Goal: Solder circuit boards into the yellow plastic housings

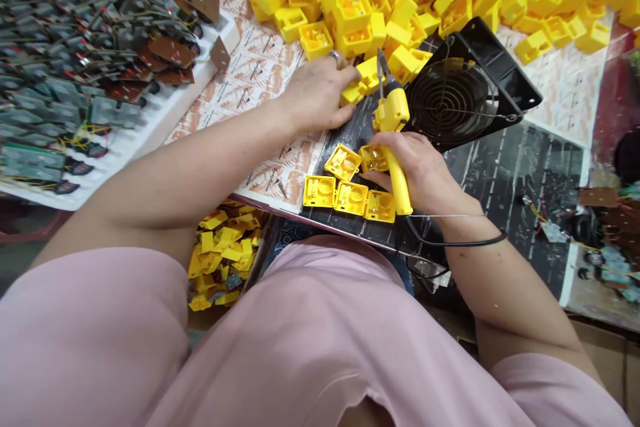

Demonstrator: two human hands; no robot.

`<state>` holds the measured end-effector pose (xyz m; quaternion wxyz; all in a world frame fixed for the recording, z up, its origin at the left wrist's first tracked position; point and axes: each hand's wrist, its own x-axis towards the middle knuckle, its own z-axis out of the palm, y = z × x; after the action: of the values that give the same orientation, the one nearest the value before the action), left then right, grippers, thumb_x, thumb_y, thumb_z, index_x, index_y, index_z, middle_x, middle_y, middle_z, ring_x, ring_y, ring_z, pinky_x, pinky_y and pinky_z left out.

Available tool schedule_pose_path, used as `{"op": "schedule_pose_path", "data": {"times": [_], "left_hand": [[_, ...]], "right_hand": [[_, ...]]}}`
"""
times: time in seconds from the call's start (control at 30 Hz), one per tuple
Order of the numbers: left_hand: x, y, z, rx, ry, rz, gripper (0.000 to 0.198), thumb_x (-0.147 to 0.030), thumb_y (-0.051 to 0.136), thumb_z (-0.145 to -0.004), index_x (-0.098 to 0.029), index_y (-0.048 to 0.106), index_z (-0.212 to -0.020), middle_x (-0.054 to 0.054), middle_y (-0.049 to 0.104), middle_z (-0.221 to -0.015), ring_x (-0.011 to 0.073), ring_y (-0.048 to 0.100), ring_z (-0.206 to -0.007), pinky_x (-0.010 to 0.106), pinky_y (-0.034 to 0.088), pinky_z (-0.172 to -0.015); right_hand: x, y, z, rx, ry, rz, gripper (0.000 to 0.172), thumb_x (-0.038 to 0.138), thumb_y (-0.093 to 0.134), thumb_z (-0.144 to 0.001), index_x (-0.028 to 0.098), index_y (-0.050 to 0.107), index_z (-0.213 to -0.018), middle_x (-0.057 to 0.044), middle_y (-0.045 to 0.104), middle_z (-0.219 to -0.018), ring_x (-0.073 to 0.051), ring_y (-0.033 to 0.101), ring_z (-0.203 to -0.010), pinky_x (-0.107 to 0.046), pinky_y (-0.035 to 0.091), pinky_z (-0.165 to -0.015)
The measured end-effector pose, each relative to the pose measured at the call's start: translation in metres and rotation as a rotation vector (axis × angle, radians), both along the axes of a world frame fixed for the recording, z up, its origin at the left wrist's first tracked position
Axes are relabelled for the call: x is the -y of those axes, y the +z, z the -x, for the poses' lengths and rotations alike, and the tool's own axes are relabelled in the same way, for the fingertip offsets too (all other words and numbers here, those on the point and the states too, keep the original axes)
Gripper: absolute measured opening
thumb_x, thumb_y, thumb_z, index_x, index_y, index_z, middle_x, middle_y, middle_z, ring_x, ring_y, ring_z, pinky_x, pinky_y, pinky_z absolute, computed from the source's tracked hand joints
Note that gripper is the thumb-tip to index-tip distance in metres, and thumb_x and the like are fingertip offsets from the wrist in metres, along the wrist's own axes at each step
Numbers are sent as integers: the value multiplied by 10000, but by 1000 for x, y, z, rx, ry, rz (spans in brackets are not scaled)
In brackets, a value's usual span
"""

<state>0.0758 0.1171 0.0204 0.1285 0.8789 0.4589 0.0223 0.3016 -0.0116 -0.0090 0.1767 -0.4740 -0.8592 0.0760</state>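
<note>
My right hand [419, 170] is wrapped around a yellow soldering gun [393, 110], its metal tip pointing up and away from me. A black cord trails from the handle's lower end over my wrist. Fingertips of that hand also touch a small open yellow plastic case [374, 157]. Farther off, my left hand [320, 95] has its fingers closed around another yellow plastic case [353, 93] at the edge of the pile. Several open yellow cases [350, 197] sit in a cluster on the black mat [367, 227], showing speaker grilles and metal contacts inside.
A black fan [445, 100] with a wire guard stands right of the soldering gun. Yellow cases [353, 7] are heaped along the back. Circuit boards fill a white foam tray [220, 47] at left. Below the table edge lie more yellow pieces [225, 253]. Wired parts [555, 230] lie at right.
</note>
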Motion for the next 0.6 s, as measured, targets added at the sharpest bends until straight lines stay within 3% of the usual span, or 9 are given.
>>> {"op": "schedule_pose_path", "data": {"times": [0.1,0.17,0.23,0.3,0.37,0.47,0.6], "left_hand": [[-6,23,18,76,122,118,451,-297,571,-1050,-208,793,-1432,44,811,-1385,286,723,-1240,447,578,-1135],[-11,35,29,14,108,189,376,-328,564,-1038,-216,858,-1244,24,850,-1146,258,735,-1048,427,603,-1019],[-15,35,36,-188,14,249,280,-387,678,-970,-216,864,-1091,34,814,-954,274,737,-942,442,606,-956],[-18,24,39,-311,-74,294,293,-468,817,-869,-226,843,-1032,26,767,-856,303,759,-924,464,610,-960],[-19,8,45,-238,-113,275,445,-620,845,-836,-240,824,-1067,16,756,-853,316,778,-958,466,615,-986],[-14,-8,63,-65,-87,153,568,-745,664,-953,-263,804,-1221,38,800,-1012,310,782,-1054,437,615,-1011],[10,-5,85,-53,-70,63,473,-506,588,-1004,-301,798,-1374,62,826,-1164,309,767,-1121,444,609,-1036]], "right_hand": [[1,0,0,57,-47,13,390,530,743,-1063,251,692,-1332,-110,822,-1172,-319,790,-1032,-454,596,-946],[3,1,3,104,-81,0,426,582,726,-1069,252,692,-1337,-116,823,-1147,-316,783,-994,-418,585,-861],[6,2,6,134,-92,-23,432,606,670,-1099,250,690,-1344,-116,820,-1117,-303,774,-953,-383,558,-771],[8,3,9,136,-87,-56,429,611,607,-1133,246,692,-1342,-109,817,-1083,-292,774,-928,-360,533,-715],[11,2,10,118,-78,-71,433,617,589,-1143,242,695,-1331,-98,816,-1067,-283,781,-922,-347,533,-701],[14,1,8,78,-78,-47,389,584,617,-1136,256,698,-1328,-86,819,-1098,-277,793,-941,-353,578,-737],[17,1,6,-2,-89,5,275,438,603,-1136,277,696,-1339,-80,826,-1151,-289,807,-989,-377,618,-786]]}}
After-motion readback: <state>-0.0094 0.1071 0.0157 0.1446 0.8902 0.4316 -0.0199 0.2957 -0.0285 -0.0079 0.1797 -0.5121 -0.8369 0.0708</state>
